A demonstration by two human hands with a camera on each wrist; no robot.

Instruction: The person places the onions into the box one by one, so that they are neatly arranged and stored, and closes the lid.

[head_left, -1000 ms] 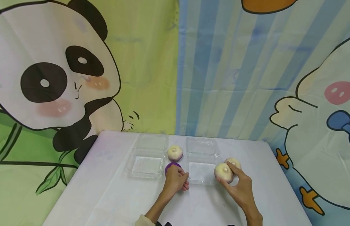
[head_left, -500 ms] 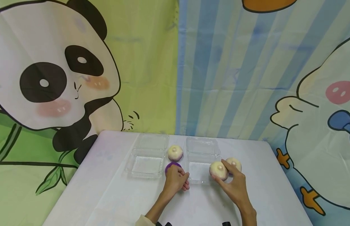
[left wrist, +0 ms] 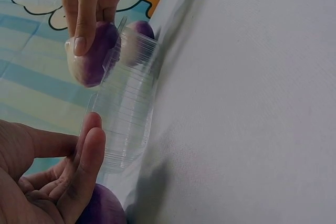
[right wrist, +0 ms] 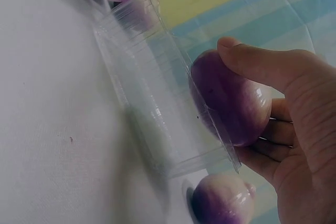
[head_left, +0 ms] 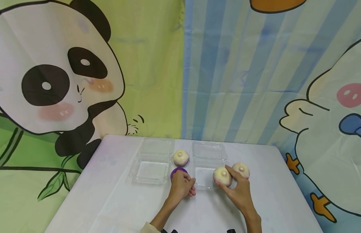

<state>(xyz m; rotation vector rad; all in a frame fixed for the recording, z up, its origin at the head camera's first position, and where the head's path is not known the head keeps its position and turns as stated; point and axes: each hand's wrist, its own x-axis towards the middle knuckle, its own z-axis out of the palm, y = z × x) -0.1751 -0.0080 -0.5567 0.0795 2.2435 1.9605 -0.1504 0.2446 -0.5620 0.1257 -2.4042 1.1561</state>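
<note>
My right hand (head_left: 240,191) grips a purple-and-white turnip (head_left: 222,176) between thumb and fingers, over the right side of a clear plastic clamshell box (head_left: 205,174) with its lid folded back. In the right wrist view, the turnip (right wrist: 231,98) is at the box's rim (right wrist: 184,59). My left hand (head_left: 181,184) pinches the near left rim of the same box, seen also in the left wrist view beside the box (left wrist: 123,114). A purple turnip (head_left: 178,169) lies behind the left hand, partly hidden. Another turnip (head_left: 241,170) sits right of the box.
A second clear clamshell box (head_left: 152,168) lies opened to the left. One more turnip (head_left: 180,158) rests between the boxes. Everything stands on a white-covered table (head_left: 110,200), with a cartoon-printed curtain (head_left: 154,64) behind.
My right hand has carried the turnip leftward, from the box's right edge to above its right part. The left hand stays at the rim.
</note>
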